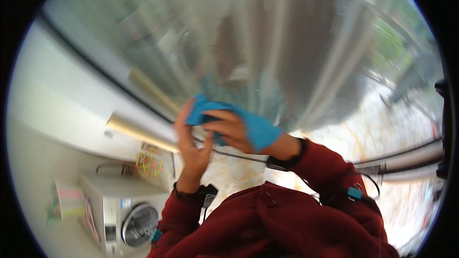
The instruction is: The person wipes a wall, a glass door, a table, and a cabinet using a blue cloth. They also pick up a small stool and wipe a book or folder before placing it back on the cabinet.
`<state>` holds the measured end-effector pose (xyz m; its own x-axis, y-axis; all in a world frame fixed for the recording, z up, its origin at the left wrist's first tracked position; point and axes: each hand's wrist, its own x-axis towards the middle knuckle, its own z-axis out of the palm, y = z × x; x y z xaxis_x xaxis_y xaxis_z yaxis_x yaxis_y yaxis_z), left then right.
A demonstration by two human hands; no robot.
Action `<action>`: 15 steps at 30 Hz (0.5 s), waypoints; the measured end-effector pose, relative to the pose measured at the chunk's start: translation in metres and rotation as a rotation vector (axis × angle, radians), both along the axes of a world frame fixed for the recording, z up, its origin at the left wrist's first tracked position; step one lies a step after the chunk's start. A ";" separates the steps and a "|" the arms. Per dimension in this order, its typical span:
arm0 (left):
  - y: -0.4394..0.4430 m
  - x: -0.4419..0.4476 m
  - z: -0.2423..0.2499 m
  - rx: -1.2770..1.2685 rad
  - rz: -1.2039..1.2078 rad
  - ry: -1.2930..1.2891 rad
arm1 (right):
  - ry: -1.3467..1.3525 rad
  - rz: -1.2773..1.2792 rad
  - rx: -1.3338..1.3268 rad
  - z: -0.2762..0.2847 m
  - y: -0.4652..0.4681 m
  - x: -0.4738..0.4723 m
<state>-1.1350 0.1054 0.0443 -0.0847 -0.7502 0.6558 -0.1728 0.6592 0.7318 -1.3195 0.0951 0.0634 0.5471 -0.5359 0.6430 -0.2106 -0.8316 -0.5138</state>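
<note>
A blue cloth is gripped between both hands in the middle of the view. My left hand is raised, its fingers on the cloth's left end. From the right comes my right hand, fingers curled on the cloth, which drapes over its back to the wrist. Just beyond the hands stands a large glass pane with blurred reflections and vertical folds seen in it. Both sleeves are dark red.
A front-loading washing machine stands at the lower left. Near it are a colourful round item and a pale yellow bar. A dark frame edge runs diagonally at the left. The marbled floor shows below the hands.
</note>
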 end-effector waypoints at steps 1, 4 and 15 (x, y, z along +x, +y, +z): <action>-0.002 0.002 0.000 0.016 -0.012 0.101 | 0.092 0.009 -0.047 -0.002 -0.010 0.009; -0.003 -0.006 -0.005 -0.112 -0.068 -0.002 | 0.012 -0.063 -0.135 -0.010 -0.004 -0.004; -0.012 -0.030 -0.024 -0.243 -0.234 -0.188 | 0.068 -1.402 -0.757 0.067 0.086 -0.146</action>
